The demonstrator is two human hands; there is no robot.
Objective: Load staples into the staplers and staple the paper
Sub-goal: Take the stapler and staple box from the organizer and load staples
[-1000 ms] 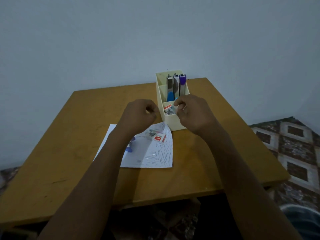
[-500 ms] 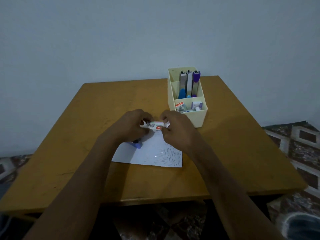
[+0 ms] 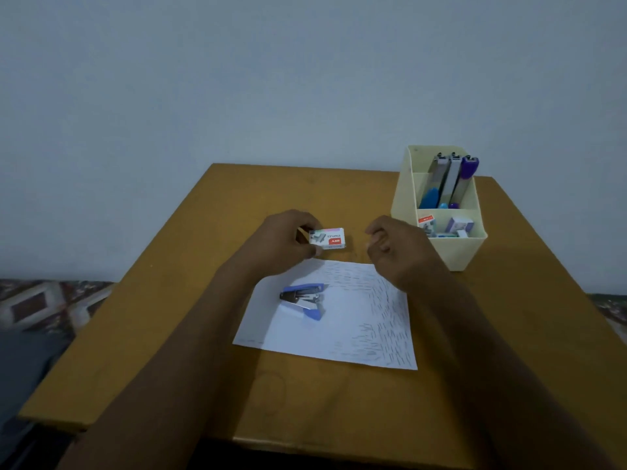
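My left hand (image 3: pixel 283 240) pinches a small white staple box (image 3: pixel 328 239) with a red label, held just above the wooden table (image 3: pixel 217 205) beyond the paper's far edge. My right hand (image 3: pixel 395 251) hovers to the right of the box, fingers loosely curled, with nothing seen in it. A white sheet of paper (image 3: pixel 346 327) with several dark staple marks along its right side lies in the middle of the table. On it rests a small blue stapler (image 3: pixel 303 298), swung open.
A cream organiser (image 3: pixel 451 256) stands at the table's back right. Its rear compartment holds upright staplers (image 3: pixel 448 181); its front compartment holds more small staple boxes (image 3: pixel 444 227). A wall rises right behind the table. Patterned floor shows at both sides.
The staple box was held by both hands; now only my left hand holds it and my right hand has let go and drawn right. The camera view has shifted left.
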